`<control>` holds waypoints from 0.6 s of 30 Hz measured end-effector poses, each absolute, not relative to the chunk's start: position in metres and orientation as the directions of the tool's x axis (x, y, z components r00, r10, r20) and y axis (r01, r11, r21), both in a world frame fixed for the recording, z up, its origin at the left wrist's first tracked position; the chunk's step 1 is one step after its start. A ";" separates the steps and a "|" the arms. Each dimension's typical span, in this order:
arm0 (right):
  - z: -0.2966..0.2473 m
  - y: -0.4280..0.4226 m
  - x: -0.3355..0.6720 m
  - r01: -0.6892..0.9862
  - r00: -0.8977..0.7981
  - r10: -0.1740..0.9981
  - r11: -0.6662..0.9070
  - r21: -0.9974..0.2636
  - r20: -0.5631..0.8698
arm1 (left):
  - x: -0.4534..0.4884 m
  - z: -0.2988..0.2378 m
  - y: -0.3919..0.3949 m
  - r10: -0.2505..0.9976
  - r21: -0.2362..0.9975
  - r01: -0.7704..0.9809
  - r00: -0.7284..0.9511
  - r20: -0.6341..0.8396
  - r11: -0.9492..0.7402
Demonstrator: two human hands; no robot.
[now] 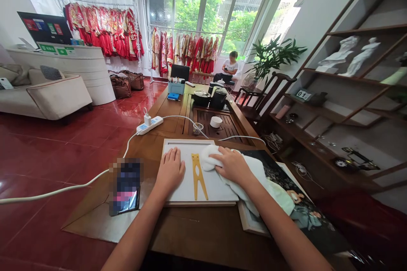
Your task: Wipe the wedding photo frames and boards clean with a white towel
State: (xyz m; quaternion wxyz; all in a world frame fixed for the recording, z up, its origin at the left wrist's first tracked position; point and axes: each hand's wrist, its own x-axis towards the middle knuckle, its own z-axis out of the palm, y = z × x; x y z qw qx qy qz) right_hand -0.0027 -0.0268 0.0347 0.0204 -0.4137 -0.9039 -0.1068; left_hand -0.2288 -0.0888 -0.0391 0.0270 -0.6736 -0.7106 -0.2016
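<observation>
A white framed board (219, 188) lies flat on the brown wooden table, with a yellow cat-shaped figure (196, 173) long in the legs at its middle. My left hand (171, 170) rests flat on the board's left side, fingers stretched out and holding nothing. On the right, my right hand (233, 165) grips a bunched white cloth (210, 157) against the board's upper right part. The rest of the cloth trails to the right under my forearm, over a dark printed picture (286, 184) and a second pale frame (252, 222).
Left of the board lies a phone (127, 190), partly blurred out. A power strip (149, 125) with a white cable sits on the table's left edge. Farther back are a tea tray (203, 116), white cup (216, 122) and black pots (218, 98). A seated person (230, 67) is by the window.
</observation>
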 end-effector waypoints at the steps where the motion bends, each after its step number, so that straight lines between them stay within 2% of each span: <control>1: 0.035 -0.020 -0.008 0.765 -0.643 0.754 0.619 0.181 0.139 | -0.229 -0.039 -0.089 0.947 0.249 0.968 -0.092 0.307 0.014; 9: 0.034 0.005 -0.022 0.797 -0.602 0.781 0.578 0.172 0.167 | -0.229 -0.038 -0.090 0.948 0.252 0.968 -0.093 0.306 0.014; 18: 0.026 -0.059 0.007 0.734 -0.679 0.720 0.662 0.152 0.143 | -0.229 -0.039 -0.090 0.944 0.248 0.969 -0.099 0.315 0.019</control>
